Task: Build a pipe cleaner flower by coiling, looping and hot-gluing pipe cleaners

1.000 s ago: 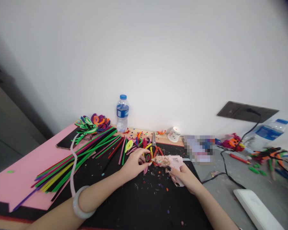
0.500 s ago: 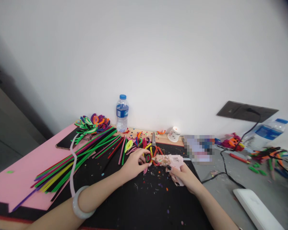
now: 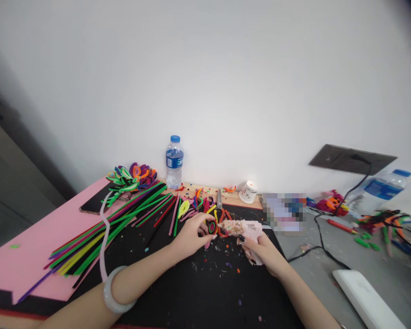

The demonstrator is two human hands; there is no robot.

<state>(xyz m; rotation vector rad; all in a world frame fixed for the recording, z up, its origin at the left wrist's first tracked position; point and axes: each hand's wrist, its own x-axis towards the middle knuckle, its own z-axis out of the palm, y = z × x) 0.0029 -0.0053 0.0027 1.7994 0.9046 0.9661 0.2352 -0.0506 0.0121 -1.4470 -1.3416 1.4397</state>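
Between thumb and fingers, my left hand (image 3: 192, 235) grips a small coil of pipe cleaner (image 3: 212, 227) with green, black and red rings. My right hand (image 3: 260, 252) is closed round the handle of a pale pink hot glue gun (image 3: 251, 229). Its glue-crusted nozzle points left, right beside the coil; whether the tip touches it I cannot tell. Orange-handled pliers or scissors (image 3: 219, 199) lie just behind the nozzle. Looped pipe cleaners (image 3: 184, 209) in yellow, pink and other colours are spread behind my left hand.
Straight pipe cleaners (image 3: 99, 237) fan out over pink paper (image 3: 23, 256) at left, near a phone (image 3: 97, 198). A water bottle (image 3: 174, 162) and a paper cup (image 3: 248, 192) stand along the wall. A black cord (image 3: 320, 233) runs to a white power strip (image 3: 366, 297) at right.
Hardly anything differs. The coil in my left hand is turned slightly, and the glue gun is tilted a little; both hands keep their grip.
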